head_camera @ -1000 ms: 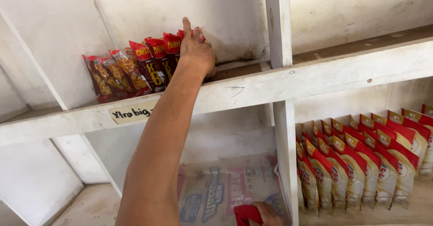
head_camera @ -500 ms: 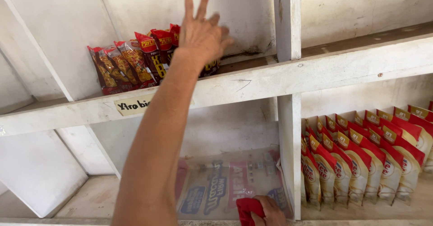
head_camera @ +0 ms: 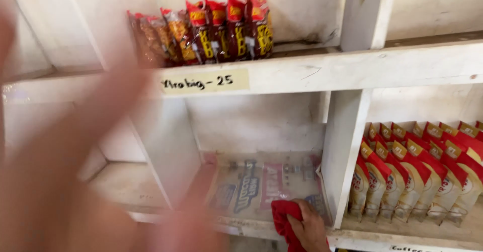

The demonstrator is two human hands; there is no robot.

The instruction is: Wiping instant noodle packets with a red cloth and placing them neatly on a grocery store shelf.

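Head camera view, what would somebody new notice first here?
Probably the row of red and yellow snack packets standing on the upper white shelf, and the rows of red and cream sachets filling the lower right compartment. At the bottom, the right hand grips a red cloth on the printed sheet lining the middle compartment. The left arm is a large blur across the left side.

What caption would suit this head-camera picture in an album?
Right hand grips a red cloth on a white shelf; blurred left arm crosses before snack packets.
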